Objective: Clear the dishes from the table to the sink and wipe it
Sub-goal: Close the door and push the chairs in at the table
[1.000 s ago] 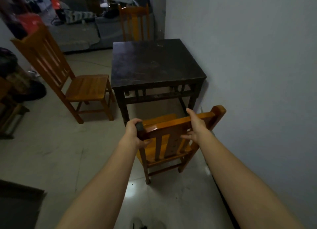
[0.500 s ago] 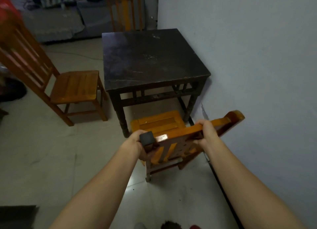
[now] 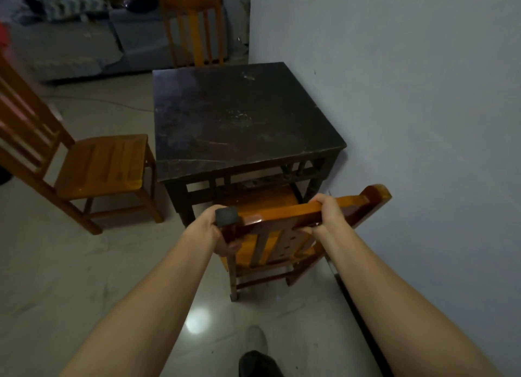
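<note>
A dark square wooden table (image 3: 234,117) stands against the pale wall, its top bare of dishes, with a few small pale specks on it. Right in front of it is an orange wooden chair (image 3: 270,244), its seat partly under the table. My left hand (image 3: 217,230) grips the left end of the chair's top rail, beside a black pad on the corner. My right hand (image 3: 327,213) grips the same rail further right. No cloth and no sink are in view.
A second orange chair (image 3: 95,168) stands at the table's left, a third (image 3: 194,27) behind its far side. A grey sofa (image 3: 73,44) with clutter lies at the back. The wall (image 3: 408,122) runs close on the right. My shoe (image 3: 259,362) shows on the tiled floor.
I have stepped closer, and the chair in my hands has slid forward so its seat goes further under the table. Both hands keep their grip on the rail.
</note>
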Demonstrator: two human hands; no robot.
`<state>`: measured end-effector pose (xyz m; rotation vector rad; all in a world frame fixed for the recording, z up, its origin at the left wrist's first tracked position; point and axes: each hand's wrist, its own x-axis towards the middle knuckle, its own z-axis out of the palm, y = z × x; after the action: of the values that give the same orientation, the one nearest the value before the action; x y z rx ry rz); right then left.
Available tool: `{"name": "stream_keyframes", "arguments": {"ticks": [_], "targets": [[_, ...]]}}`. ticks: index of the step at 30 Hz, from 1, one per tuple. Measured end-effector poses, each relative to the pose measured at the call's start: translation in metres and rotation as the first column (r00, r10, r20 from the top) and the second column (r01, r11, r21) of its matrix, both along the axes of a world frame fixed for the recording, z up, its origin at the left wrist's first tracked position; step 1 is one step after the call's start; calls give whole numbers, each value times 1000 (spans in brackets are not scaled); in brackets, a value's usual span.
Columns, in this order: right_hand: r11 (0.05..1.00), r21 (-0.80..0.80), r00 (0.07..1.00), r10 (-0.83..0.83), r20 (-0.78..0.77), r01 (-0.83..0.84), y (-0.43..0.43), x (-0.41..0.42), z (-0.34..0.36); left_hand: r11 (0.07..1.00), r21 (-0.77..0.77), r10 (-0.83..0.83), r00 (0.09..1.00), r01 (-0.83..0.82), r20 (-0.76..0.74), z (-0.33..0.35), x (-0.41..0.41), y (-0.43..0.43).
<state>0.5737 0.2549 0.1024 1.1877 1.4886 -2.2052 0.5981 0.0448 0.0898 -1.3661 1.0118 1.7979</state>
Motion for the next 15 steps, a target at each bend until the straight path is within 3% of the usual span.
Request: {"name": "stream_keyframes", "arguments": {"ticks": [3, 7, 15], "targets": [[1000, -1, 1000, -6, 6, 6, -3, -34, 3, 999, -12, 31, 999, -30, 42, 1, -37, -3], [1000, 22, 1000, 11, 11, -12, -5, -89, 6, 1000, -3, -12, 999, 12, -32, 4, -91, -2], [994, 56, 995, 90, 36, -92, 11, -174, 12, 994, 76, 80, 996, -76, -40, 5, -168, 15]]}}
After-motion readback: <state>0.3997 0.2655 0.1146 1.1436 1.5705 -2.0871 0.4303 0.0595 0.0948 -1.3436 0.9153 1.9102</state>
